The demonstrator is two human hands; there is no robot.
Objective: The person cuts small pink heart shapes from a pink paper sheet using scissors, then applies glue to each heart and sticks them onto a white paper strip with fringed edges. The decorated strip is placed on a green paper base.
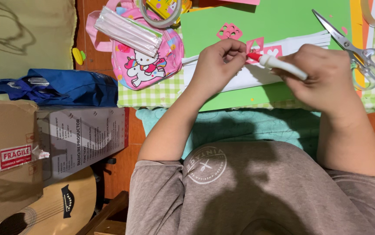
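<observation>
Head view: the right hand [326,72] was wrapped around a white glue tube [283,66], its red tip [253,56] touching a small pink paper cutout [257,45] pinched in the curled fingers of the left hand [218,65], above stacked white sheets [257,76] on green paper [274,19]. A hard squeeze would likely flood the cutout and smear the fingertips. Open scissors [352,45] lay just beside the right hand.

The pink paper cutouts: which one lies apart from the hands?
The pink cutout with round holes, lying alone on the green sheet; the others sit by the left hand.
</observation>
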